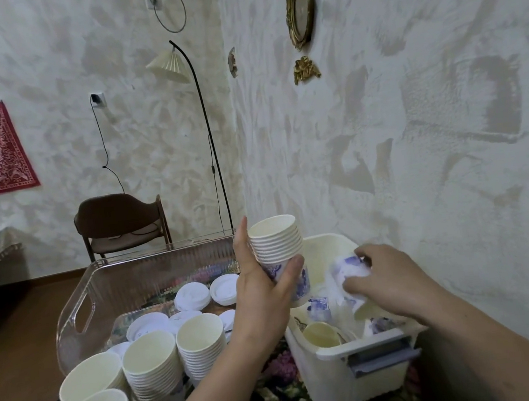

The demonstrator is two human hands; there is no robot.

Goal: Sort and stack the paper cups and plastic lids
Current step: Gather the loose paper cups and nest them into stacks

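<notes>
My left hand [263,295] grips a stack of nested paper cups [279,248], white with blue print, held upright above the gap between two bins. My right hand [384,280] reaches into the white plastic bin [353,366] and grips one blue-printed cup [348,270] lying on its side. More loose cups [321,333] lie in that bin. The clear plastic bin [80,309] at left holds several white plastic lids [191,297]. Several tall stacks of cups [203,341] stand in front of it.
A flowered cloth [280,395] covers the table under the bins. The textured wall [416,148] runs close along the right side. A brown chair [119,221] and a floor lamp [198,108] stand behind, and a dark wooden floor [11,348] lies at left.
</notes>
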